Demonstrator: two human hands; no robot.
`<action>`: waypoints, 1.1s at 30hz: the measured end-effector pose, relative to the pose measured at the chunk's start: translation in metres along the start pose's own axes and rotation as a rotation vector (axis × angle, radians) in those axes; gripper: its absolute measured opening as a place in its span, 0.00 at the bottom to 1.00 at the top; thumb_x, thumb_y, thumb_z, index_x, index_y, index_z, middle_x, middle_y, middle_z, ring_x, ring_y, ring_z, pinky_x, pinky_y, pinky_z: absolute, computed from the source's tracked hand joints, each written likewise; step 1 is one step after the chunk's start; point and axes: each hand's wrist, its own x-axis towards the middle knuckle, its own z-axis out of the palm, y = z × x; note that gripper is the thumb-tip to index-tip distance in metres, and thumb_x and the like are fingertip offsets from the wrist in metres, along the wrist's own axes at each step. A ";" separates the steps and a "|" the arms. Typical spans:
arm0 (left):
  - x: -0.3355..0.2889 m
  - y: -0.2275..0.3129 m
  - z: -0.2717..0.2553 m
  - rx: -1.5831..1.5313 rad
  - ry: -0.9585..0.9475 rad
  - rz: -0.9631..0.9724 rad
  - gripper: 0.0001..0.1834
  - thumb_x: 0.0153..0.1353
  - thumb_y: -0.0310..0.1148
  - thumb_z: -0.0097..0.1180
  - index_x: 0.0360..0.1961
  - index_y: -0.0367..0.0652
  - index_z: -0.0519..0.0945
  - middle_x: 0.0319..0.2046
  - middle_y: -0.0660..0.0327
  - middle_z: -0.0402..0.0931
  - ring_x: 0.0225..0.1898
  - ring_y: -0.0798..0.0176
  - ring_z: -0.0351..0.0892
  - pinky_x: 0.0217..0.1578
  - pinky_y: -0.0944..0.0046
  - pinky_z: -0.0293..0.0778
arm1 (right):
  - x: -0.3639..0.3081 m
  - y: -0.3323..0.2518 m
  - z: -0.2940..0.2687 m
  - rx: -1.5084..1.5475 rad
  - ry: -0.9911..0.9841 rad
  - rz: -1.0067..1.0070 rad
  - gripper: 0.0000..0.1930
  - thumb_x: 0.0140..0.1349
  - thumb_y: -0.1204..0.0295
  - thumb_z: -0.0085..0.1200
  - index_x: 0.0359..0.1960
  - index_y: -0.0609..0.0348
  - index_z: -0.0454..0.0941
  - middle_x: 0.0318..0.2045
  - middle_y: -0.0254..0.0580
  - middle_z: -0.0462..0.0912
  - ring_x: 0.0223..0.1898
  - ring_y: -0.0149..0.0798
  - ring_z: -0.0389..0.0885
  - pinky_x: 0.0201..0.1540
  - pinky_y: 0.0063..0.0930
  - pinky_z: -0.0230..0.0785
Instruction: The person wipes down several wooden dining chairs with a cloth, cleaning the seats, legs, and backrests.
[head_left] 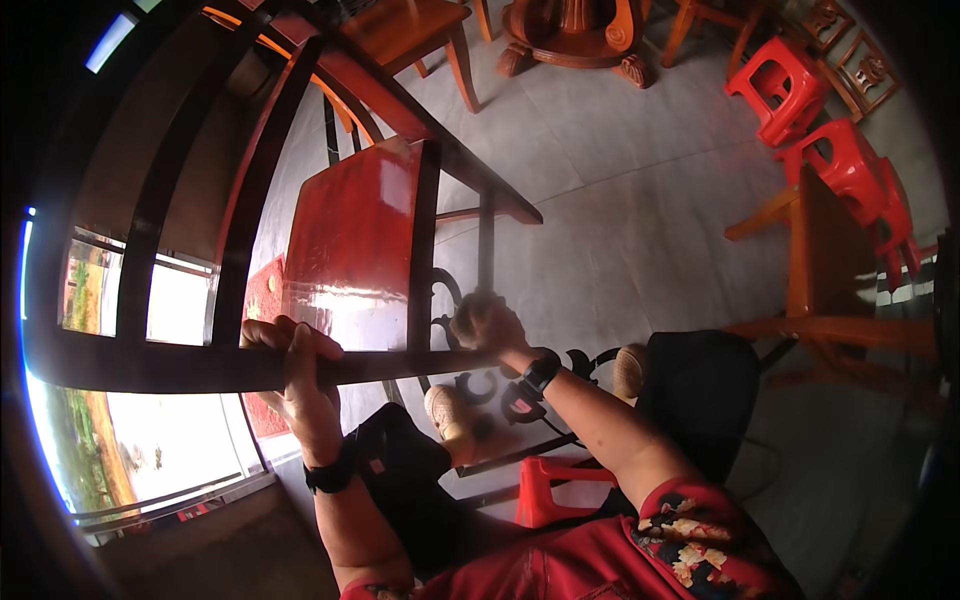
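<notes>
A dark red-brown wooden chair (350, 230) with a glossy seat and a slatted back lies tipped over in front of me. Its long dark rail (390, 368) runs across at the height of my hands. My left hand (303, 375) is wrapped round this rail near the slats, thumb on the near side. Toward the rail's other end, where it meets a leg, my right hand (490, 325) is closed and pressed on the wood. Motion blurs it, and something small and greyish seems to be in its fingers, too unclear to name.
Red plastic stools (780, 95) stand at the right, near an orange-brown wooden chair (815, 250). Another red stool (560, 485) is below me. A carved wooden seat (575, 35) stands at the far side. Black curled ironwork (520, 395) lies under the rail, beside my feet.
</notes>
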 end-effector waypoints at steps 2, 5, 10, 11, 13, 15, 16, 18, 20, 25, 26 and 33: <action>-0.005 0.004 0.005 0.006 0.020 -0.010 0.12 0.58 0.17 0.50 0.32 0.43 0.60 0.14 0.60 0.67 0.17 0.68 0.67 0.22 0.72 0.63 | 0.005 -0.012 -0.014 0.057 0.004 0.030 0.30 0.67 0.46 0.46 0.43 0.70 0.68 0.32 0.64 0.82 0.36 0.63 0.83 0.40 0.52 0.75; -0.005 -0.001 -0.001 0.048 0.010 -0.023 0.12 0.56 0.15 0.48 0.31 0.43 0.60 0.13 0.60 0.67 0.17 0.69 0.67 0.20 0.72 0.62 | 0.015 -0.062 -0.076 0.240 0.020 0.262 0.29 0.70 0.46 0.41 0.43 0.67 0.69 0.31 0.59 0.83 0.35 0.63 0.82 0.40 0.53 0.74; -0.006 0.002 0.004 0.162 -0.062 0.002 0.12 0.61 0.23 0.49 0.30 0.44 0.58 0.16 0.61 0.64 0.16 0.69 0.64 0.22 0.72 0.62 | 0.084 -0.051 -0.087 0.153 0.063 0.288 0.26 0.70 0.49 0.41 0.45 0.64 0.70 0.32 0.56 0.81 0.39 0.60 0.82 0.43 0.52 0.74; -0.006 0.001 0.003 0.129 -0.043 -0.018 0.12 0.59 0.21 0.49 0.31 0.43 0.58 0.16 0.61 0.64 0.16 0.68 0.66 0.22 0.71 0.65 | 0.098 -0.050 -0.091 0.125 0.088 0.278 0.24 0.70 0.50 0.40 0.46 0.64 0.70 0.32 0.55 0.81 0.39 0.59 0.82 0.42 0.51 0.75; -0.006 0.001 -0.001 0.069 0.003 -0.054 0.12 0.56 0.17 0.47 0.32 0.42 0.59 0.17 0.61 0.65 0.16 0.66 0.71 0.22 0.70 0.71 | 0.134 -0.055 -0.098 0.203 0.158 0.249 0.28 0.70 0.49 0.37 0.38 0.65 0.77 0.30 0.55 0.85 0.32 0.56 0.85 0.39 0.47 0.77; -0.006 0.002 -0.012 0.064 -0.002 -0.061 0.12 0.57 0.17 0.47 0.33 0.42 0.59 0.18 0.60 0.66 0.16 0.66 0.71 0.21 0.69 0.71 | 0.144 -0.077 -0.124 0.534 -0.121 0.227 0.23 0.69 0.55 0.38 0.33 0.60 0.81 0.25 0.51 0.85 0.26 0.50 0.85 0.34 0.44 0.78; -0.006 0.001 -0.012 0.052 -0.019 -0.061 0.12 0.57 0.18 0.48 0.33 0.42 0.59 0.18 0.60 0.66 0.16 0.66 0.71 0.21 0.69 0.71 | 0.155 -0.070 -0.126 0.425 -0.054 0.129 0.23 0.69 0.57 0.37 0.31 0.59 0.81 0.24 0.50 0.85 0.25 0.48 0.85 0.32 0.43 0.78; -0.004 -0.001 -0.007 0.047 -0.040 -0.031 0.11 0.58 0.19 0.48 0.32 0.42 0.59 0.17 0.59 0.67 0.15 0.65 0.70 0.20 0.68 0.71 | 0.178 -0.052 -0.119 0.205 0.073 -0.062 0.21 0.69 0.60 0.37 0.29 0.58 0.82 0.22 0.46 0.84 0.21 0.43 0.84 0.28 0.41 0.77; -0.002 -0.007 -0.005 0.066 -0.051 -0.028 0.11 0.58 0.19 0.48 0.32 0.42 0.59 0.17 0.59 0.68 0.15 0.66 0.70 0.20 0.69 0.71 | 0.186 -0.032 -0.110 0.355 0.036 0.036 0.22 0.69 0.61 0.36 0.28 0.58 0.82 0.20 0.45 0.83 0.19 0.42 0.82 0.24 0.40 0.76; -0.010 -0.009 -0.016 0.165 -0.040 0.042 0.11 0.60 0.21 0.49 0.32 0.42 0.59 0.16 0.57 0.70 0.15 0.66 0.70 0.20 0.68 0.71 | 0.158 -0.070 -0.118 0.923 -0.139 0.330 0.22 0.70 0.61 0.34 0.32 0.63 0.79 0.22 0.46 0.82 0.16 0.41 0.78 0.21 0.41 0.74; -0.009 -0.002 -0.007 0.085 -0.048 -0.022 0.11 0.59 0.21 0.50 0.32 0.42 0.59 0.16 0.58 0.70 0.15 0.66 0.70 0.21 0.69 0.69 | 0.160 -0.040 -0.096 0.652 0.016 0.193 0.22 0.71 0.59 0.34 0.35 0.65 0.76 0.26 0.49 0.83 0.23 0.45 0.82 0.28 0.45 0.75; -0.034 -0.015 -0.034 0.251 -0.099 -0.038 0.13 0.58 0.18 0.49 0.18 0.41 0.67 0.17 0.59 0.71 0.18 0.67 0.69 0.25 0.68 0.66 | 0.044 -0.030 -0.018 0.478 0.091 0.519 0.19 0.67 0.58 0.45 0.44 0.64 0.75 0.38 0.55 0.84 0.42 0.51 0.84 0.42 0.43 0.75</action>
